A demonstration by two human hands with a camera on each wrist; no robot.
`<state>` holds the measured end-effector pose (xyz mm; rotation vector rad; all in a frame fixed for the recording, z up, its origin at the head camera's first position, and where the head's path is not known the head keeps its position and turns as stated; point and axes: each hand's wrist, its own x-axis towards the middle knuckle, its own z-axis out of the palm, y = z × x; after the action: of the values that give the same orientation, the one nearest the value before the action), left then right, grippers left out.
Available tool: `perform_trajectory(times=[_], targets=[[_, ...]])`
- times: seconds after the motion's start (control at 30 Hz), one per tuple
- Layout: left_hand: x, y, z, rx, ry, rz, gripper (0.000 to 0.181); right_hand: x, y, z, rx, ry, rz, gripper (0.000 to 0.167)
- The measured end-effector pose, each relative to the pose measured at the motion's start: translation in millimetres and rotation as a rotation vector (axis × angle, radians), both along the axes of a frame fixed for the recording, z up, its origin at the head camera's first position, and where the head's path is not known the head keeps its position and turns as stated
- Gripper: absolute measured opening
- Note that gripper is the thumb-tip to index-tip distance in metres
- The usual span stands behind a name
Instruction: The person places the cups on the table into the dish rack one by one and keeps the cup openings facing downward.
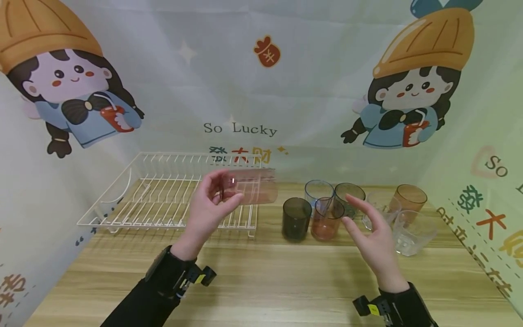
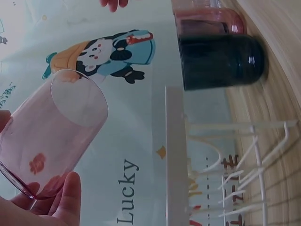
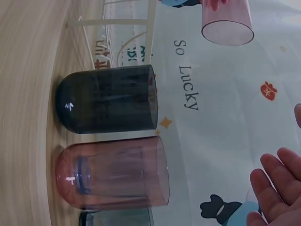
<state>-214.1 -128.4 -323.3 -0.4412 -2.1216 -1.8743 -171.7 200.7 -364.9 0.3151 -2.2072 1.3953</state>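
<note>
My left hand point(image 1: 206, 204) grips a clear pink drinking glass point(image 1: 258, 187) near its base. The glass is held on its side in the air by the right end of the white rack point(image 1: 163, 225), its mouth turned right. In the left wrist view, thumb and fingers are around the base end of the pink glass point(image 2: 61, 127). My right hand point(image 1: 373, 240) holds nothing, its thumb and fingers spread apart above the table. A dark glass point(image 1: 296, 220) and a reddish glass point(image 1: 327, 225) stand upright to its left.
Behind those two stand a blue-rimmed glass point(image 1: 318, 188) and a grey-green glass point(image 1: 350, 196). Farther right are an orange glass point(image 1: 411, 197), a clear glass point(image 1: 412, 236) and a clear vessel point(image 1: 377, 210) partly behind the hand. A printed cloth point(image 1: 310, 91) hangs behind the table.
</note>
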Motion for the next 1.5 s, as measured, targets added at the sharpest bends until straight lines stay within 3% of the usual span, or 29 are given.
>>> perform_trajectory(times=[0.27, 0.5, 0.93, 1.23, 1.3, 1.33, 1.5], targets=[[-9.6, -21.7, 6.0, -0.055, -0.037, 0.039, 0.063, -4.1, 6.9, -5.5, 0.053, 0.007, -0.027, 0.046], [-15.6, -40.5, 9.3, -0.109, -0.016, 0.073, 0.062, -7.6, 10.2, -9.5, 0.137, 0.038, -0.035, 0.050], [-31.4, -72.0, 18.6, -0.311, 0.004, 0.195, 0.067, -12.8, 17.8, -15.9, 0.257, 0.124, -0.048, 0.064], [-46.1, -93.2, 25.8, -0.458, -0.006, 0.248, 0.075, -17.2, 24.0, -16.9, 0.267, 0.168, -0.041, 0.066], [-59.4, -103.2, 19.4, -0.464, -0.024, 0.238, 0.079, -17.9, 25.1, -17.4, 0.280, 0.169, -0.044, 0.066], [-74.3, -113.7, 9.0, -0.453, -0.015, 0.234, 0.079, -18.4, 25.3, -17.5, 0.287, 0.168, -0.046, 0.066], [-165.5, -174.1, -47.8, -0.475, -0.040, 0.243, 0.083, -20.8, 26.6, -17.6, 0.329, 0.160, -0.050, 0.066]])
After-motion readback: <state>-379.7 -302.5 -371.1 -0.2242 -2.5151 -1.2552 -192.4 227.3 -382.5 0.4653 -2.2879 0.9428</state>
